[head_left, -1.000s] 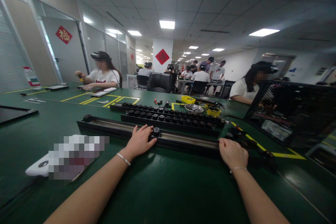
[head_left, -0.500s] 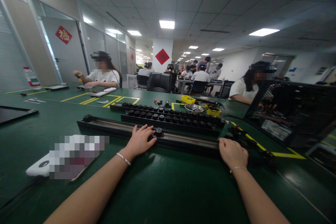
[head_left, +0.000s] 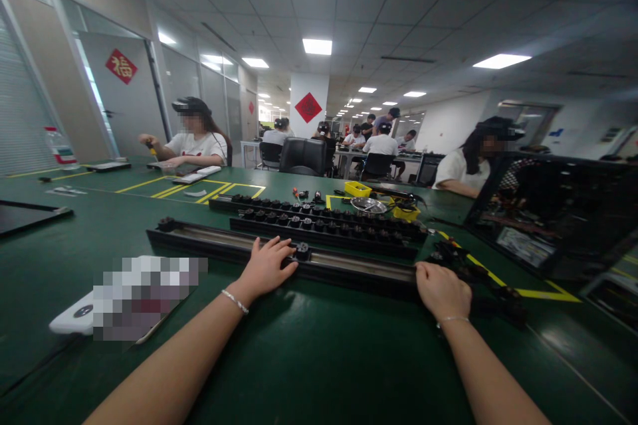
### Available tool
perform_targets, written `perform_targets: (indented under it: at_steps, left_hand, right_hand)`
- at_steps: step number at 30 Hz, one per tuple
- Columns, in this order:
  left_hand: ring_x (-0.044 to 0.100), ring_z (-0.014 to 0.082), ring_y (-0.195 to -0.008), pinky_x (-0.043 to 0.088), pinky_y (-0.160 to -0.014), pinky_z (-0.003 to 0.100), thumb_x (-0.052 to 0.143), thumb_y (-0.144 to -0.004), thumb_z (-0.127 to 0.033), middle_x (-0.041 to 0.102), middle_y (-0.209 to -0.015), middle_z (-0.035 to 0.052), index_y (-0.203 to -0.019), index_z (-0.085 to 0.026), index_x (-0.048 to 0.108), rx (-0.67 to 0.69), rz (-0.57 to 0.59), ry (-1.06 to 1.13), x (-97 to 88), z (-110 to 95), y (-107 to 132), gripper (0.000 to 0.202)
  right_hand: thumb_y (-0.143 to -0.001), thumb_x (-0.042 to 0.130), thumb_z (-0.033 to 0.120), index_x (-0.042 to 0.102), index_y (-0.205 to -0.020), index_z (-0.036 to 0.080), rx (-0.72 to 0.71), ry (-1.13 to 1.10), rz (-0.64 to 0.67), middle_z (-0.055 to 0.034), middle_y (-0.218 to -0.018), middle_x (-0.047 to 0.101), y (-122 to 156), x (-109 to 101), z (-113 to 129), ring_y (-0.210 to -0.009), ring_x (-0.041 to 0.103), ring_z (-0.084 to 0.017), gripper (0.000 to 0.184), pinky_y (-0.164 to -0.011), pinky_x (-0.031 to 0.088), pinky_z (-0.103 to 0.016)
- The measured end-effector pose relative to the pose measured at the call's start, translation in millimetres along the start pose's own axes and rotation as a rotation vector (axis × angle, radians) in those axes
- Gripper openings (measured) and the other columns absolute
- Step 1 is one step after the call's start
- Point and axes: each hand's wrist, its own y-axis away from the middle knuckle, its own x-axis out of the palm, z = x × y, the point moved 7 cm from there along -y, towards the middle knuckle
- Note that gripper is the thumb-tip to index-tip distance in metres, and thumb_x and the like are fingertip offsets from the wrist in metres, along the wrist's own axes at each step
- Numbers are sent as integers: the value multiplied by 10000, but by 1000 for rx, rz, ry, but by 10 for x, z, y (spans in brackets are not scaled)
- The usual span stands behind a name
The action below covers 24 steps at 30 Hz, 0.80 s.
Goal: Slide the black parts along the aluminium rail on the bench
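A long black power strip housing (head_left: 359, 267) lies across the table in front of me, its channel facing up. One round black socket (head_left: 302, 250) sits in the channel near the middle. My left hand (head_left: 266, 269) rests over the housing just left of that socket, fingers spread and the thumb along the near edge. Toward the right end, my right hand (head_left: 443, 289) is closed over the housing with its fingers curled; the fingertips are hidden. Behind lie two more black strips, including a nearer strip (head_left: 323, 229) filled with several sockets.
A white device (head_left: 72, 315), partly pixelated, lies at left. Yellow bins (head_left: 357, 189) and a metal dish (head_left: 367, 204) stand behind the strips. Black parts (head_left: 463, 259) and a large dark open frame (head_left: 538, 212) are at right. Co-workers sit across the table.
Both my hands and the housing stay practically in place. Only slight shifts show among the people in the background.
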Motion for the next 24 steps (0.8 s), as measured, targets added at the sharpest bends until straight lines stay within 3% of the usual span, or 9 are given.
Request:
perform_targets:
  at_steps: [24]
  left_hand:
    - [352, 306, -1314, 118, -1042, 686, 422, -855, -470, 487, -1377, 29, -1183, -296, 563, -1, 28, -10, -24, -35, 4, 396]
  right_hand:
    - [-890, 252, 326, 673, -1035, 298, -2, 9, -6, -6, -1208, 615, 8, -28, 13, -1084, 524, -203, 446, -870, 375, -396]
